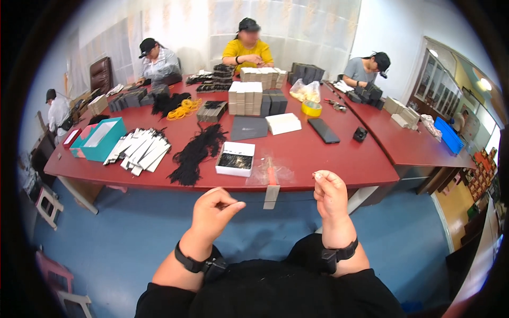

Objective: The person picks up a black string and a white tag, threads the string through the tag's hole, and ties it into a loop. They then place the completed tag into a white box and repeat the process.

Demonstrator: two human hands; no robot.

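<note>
A thin black cord (pixel 291 201) runs nearly level between my two hands, just off the front edge of the red table. My left hand (pixel 213 211) pinches one end between thumb and fingers. My right hand (pixel 331 195) is closed around the other end, with a tiny thing at its fingertips that is too small to name. Between the hands, a pale strip (pixel 271 197) juts down from the table edge. Behind it lie clear plastic and a white box (pixel 235 166) of small dark pieces. Left of the box is a heap of black cords (pixel 197 155).
White card strips (pixel 140 150) and a teal box (pixel 101 139) lie at the left. A phone (pixel 323 131), yellow tape roll (pixel 311 108) and small black object (pixel 360 133) lie right. Stacks of grey boards (pixel 245 99) stand mid-table; several people sit around. Stools (pixel 49 205) stand left.
</note>
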